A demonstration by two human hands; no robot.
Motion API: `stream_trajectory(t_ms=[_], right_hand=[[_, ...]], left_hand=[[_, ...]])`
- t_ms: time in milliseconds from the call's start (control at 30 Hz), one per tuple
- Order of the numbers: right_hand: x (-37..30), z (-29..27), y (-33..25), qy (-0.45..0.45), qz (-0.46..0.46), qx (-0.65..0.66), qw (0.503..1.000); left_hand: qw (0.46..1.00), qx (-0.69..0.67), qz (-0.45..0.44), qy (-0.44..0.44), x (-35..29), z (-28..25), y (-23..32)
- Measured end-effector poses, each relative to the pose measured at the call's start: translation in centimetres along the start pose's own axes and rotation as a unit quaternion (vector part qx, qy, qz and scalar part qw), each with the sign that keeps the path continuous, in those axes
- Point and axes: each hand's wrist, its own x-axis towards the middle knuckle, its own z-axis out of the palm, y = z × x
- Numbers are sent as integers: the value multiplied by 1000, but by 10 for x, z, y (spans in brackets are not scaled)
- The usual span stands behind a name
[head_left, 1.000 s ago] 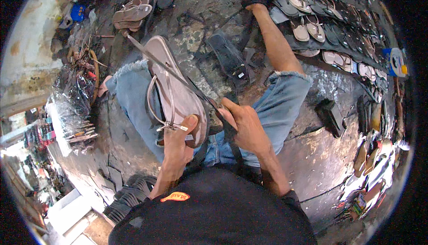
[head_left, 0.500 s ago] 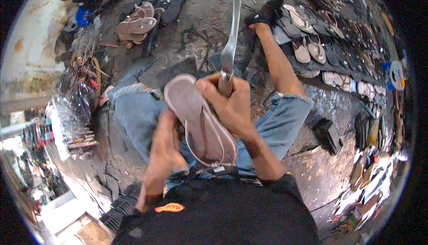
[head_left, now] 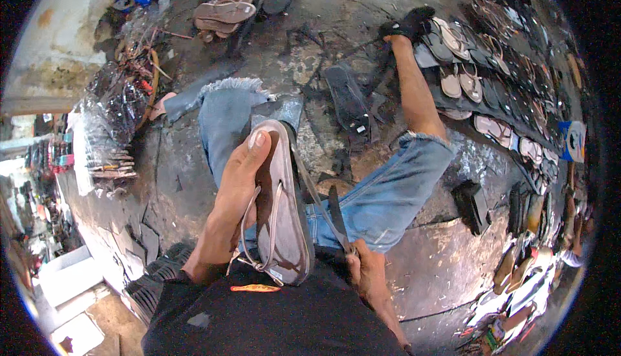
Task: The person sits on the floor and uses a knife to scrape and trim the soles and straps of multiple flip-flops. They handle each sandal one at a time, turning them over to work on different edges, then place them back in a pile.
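Note:
My left hand (head_left: 234,184) is closed around a brown thong sandal (head_left: 272,217), its thumb pressed on the insole near the upper end. Thin pale straps run over the footbed, and the sandal stands tilted above my lap. My right hand (head_left: 372,272) is closed on the handle of a long metal-bladed knife (head_left: 315,194). The blade slants up and left, its far part lying along the sandal's right sole edge. Beside the blade a narrow dark strip (head_left: 336,210) sticks up near my right fingers; whether it is attached to the sole I cannot tell.
A black sandal (head_left: 349,100) lies on the floor ahead. Brown sandals (head_left: 223,13) are piled at the far left. Rows of sandals (head_left: 462,84) fill the right side. A dark block (head_left: 471,207) sits right of my knee, and plastic-wrapped bundles (head_left: 107,152) stand left.
The knife, upright in my right hand before, has swung down against the sole edge, with that hand now lower right. My left hand has taken hold of the sandal's upper end and turned it more upright.

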Motion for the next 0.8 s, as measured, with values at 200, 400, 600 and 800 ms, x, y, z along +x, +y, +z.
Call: stream_trajectory(t_ms=[200, 400, 600, 800], right_hand=[[110, -26, -30, 61, -91, -66, 992], [170, -74, -86, -29, -121, -148, 981], [222, -104, -114, -196, -145, -118, 963], [246, -114, -134, -265, -172, -47, 948]], left_hand=[[995, 84, 45, -36, 10, 2, -6], [992, 119, 5, -28, 19, 0, 4], [993, 108, -12, -38, 25, 2, 10], [985, 152, -33, -69, 31, -1, 16]])
